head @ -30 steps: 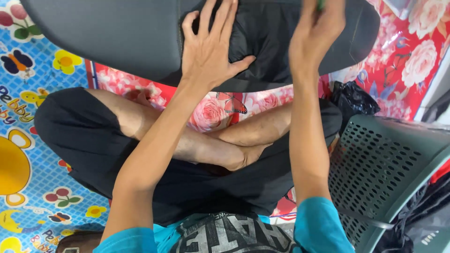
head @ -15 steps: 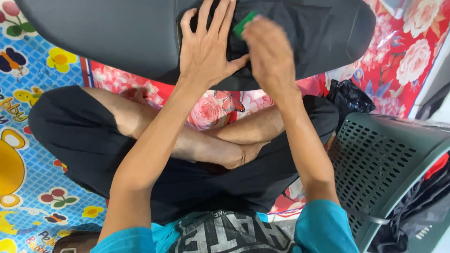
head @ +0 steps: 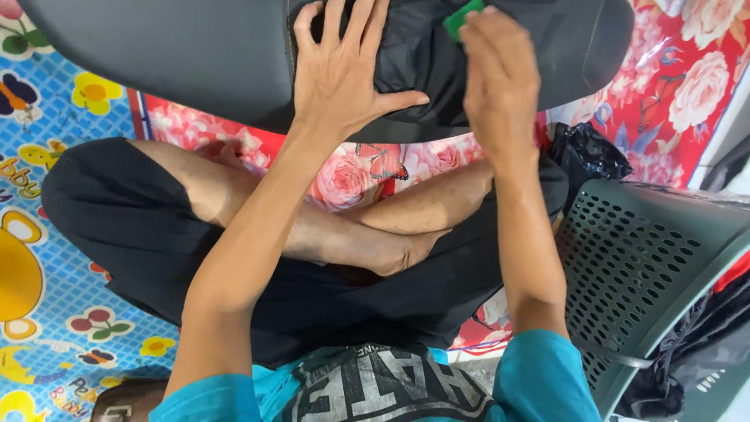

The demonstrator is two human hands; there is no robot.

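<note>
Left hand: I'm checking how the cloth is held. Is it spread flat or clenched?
Spread flat: left hand lies fingers splayed on the black cloth.

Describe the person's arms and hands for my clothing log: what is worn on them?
Both arms are bare from the upper arm down, covered only by short teal sleeves of a T-shirt. The left hand and right hand wear no gloves, and no rings, watch or bracelet show. The fingers are long and slim, nails short.
</note>
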